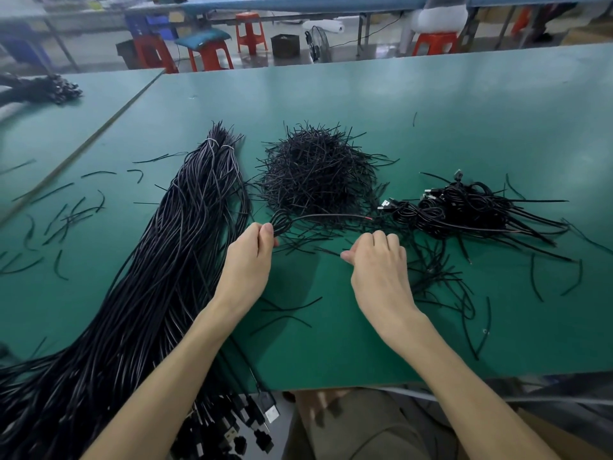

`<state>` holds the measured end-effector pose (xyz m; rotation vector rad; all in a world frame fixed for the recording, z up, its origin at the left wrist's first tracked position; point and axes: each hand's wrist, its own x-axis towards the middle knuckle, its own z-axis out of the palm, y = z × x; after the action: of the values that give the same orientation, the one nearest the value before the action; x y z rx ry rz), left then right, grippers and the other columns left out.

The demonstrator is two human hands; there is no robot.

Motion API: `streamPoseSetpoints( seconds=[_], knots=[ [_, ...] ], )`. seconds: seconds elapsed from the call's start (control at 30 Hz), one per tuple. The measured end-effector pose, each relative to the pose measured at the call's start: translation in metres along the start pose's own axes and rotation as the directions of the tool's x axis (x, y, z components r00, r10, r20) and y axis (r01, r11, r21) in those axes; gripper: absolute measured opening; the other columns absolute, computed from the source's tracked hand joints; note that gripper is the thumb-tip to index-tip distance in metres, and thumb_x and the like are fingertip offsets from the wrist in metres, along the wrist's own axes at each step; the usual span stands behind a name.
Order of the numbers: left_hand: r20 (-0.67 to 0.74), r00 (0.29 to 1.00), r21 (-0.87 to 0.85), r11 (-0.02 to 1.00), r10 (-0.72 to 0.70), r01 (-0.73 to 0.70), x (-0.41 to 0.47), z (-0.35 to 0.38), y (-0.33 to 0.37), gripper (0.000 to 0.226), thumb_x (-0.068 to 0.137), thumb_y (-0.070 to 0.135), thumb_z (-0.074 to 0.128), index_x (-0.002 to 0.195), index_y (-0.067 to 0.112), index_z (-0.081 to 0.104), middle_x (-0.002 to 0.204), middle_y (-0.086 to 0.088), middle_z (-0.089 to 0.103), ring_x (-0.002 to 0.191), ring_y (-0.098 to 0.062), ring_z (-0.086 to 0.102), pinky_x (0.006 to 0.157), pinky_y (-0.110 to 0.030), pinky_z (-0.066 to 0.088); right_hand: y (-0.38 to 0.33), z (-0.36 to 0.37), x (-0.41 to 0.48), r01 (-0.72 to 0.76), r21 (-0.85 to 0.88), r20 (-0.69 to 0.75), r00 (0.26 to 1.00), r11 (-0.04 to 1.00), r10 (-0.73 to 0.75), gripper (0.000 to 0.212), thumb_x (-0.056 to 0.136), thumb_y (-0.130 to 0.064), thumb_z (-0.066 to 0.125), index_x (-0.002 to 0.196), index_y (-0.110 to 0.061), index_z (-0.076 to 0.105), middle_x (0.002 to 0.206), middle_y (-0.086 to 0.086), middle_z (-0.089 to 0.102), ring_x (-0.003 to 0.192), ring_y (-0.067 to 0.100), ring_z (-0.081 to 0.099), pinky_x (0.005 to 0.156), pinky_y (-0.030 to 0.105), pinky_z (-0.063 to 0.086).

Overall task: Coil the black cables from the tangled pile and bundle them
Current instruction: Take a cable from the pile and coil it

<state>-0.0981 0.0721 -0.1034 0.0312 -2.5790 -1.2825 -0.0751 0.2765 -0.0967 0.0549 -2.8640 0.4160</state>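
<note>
My left hand (253, 254) grips a small coil of black cable (282, 222); the cable's loose end runs right to a stripped red tip. My right hand (378, 260) hovers palm down with fingers curled, and a short black tie (326, 251) sticks out by its thumb. A long bundle of straight black cables (185, 234) lies to the left, its USB plugs hanging over the table's near edge. Ahead sits a heap of short black ties (315, 174). Coiled, tied cables (464, 207) are piled at the right.
Loose black ties (66, 217) are scattered over the green table (464, 111). Another dark bundle (43, 89) lies on the neighbouring table at far left. Orange stools (209, 54) and a fan stand beyond the far edge.
</note>
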Motion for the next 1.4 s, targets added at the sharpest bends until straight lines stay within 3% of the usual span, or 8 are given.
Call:
streamPoseSetpoints(
  seconds=[0.13, 0.27, 0.43, 0.83, 1.4],
  knots=[
    [-0.005, 1.0, 0.001, 1.0, 0.014, -0.014, 0.0, 0.0, -0.001, 0.041, 0.111, 0.035, 0.035, 0.087, 0.012, 0.06, 0.085, 0.011, 0.064, 0.072, 0.002, 0.055, 0.061, -0.012, 0.042, 0.003, 0.0, -0.002, 0.015, 0.115, -0.047, 0.999, 0.993, -0.01, 0.01, 0.107, -0.024, 0.049, 0.104, -0.016, 0.055, 0.102, -0.002, 0.062, 0.097, 0.018, 0.048, 0.091, 0.033, 0.039],
    [-0.003, 1.0, -0.011, 1.0, 0.003, -0.003, 0.001, 0.001, -0.002, 0.043, 0.111, 0.036, 0.035, 0.087, 0.011, 0.061, 0.084, 0.01, 0.065, 0.069, 0.002, 0.054, 0.058, -0.012, 0.041, 0.006, -0.003, -0.002, 0.06, 0.274, -0.121, 0.992, 0.96, -0.028, 0.017, 0.103, -0.022, 0.058, 0.105, -0.011, 0.069, 0.097, 0.001, 0.062, 0.096, 0.019, 0.049, 0.09, 0.035, 0.042],
    [-0.003, 1.0, -0.004, 1.0, 0.001, -0.001, 0.002, 0.002, -0.002, 0.042, 0.111, 0.035, 0.035, 0.086, 0.013, 0.06, 0.084, 0.013, 0.063, 0.07, 0.009, 0.055, 0.058, -0.007, 0.039, 0.012, -0.002, -0.001, 0.09, 0.13, -0.127, 0.989, 0.987, -0.073, 0.02, 0.104, -0.023, 0.057, 0.103, -0.011, 0.072, 0.092, 0.001, 0.061, 0.091, 0.019, 0.048, 0.089, 0.033, 0.04],
    [0.008, 1.0, 0.012, 1.0, 0.007, -0.007, 0.001, 0.003, -0.002, 0.039, 0.111, 0.035, 0.035, 0.084, 0.02, 0.059, 0.085, 0.015, 0.063, 0.079, 0.017, 0.056, 0.061, -0.003, 0.037, 0.01, 0.0, -0.002, 0.099, 0.254, -0.153, 0.986, 0.962, -0.061, 0.009, 0.095, -0.016, 0.07, 0.09, -0.01, 0.074, 0.09, -0.001, 0.06, 0.092, 0.02, 0.05, 0.089, 0.038, 0.041],
    [0.033, 0.999, 0.011, 1.0, -0.004, 0.004, -0.001, 0.001, 0.003, 0.04, 0.111, 0.036, 0.035, 0.084, 0.019, 0.058, 0.088, 0.014, 0.064, 0.083, 0.017, 0.057, 0.064, -0.003, 0.039, 0.009, -0.001, -0.001, 0.115, 0.263, -0.15, 0.986, 0.958, -0.077, 0.017, 0.099, -0.021, 0.064, 0.102, -0.01, 0.076, 0.093, 0.0, 0.062, 0.094, 0.019, 0.053, 0.095, 0.038, 0.042]
  ],
)
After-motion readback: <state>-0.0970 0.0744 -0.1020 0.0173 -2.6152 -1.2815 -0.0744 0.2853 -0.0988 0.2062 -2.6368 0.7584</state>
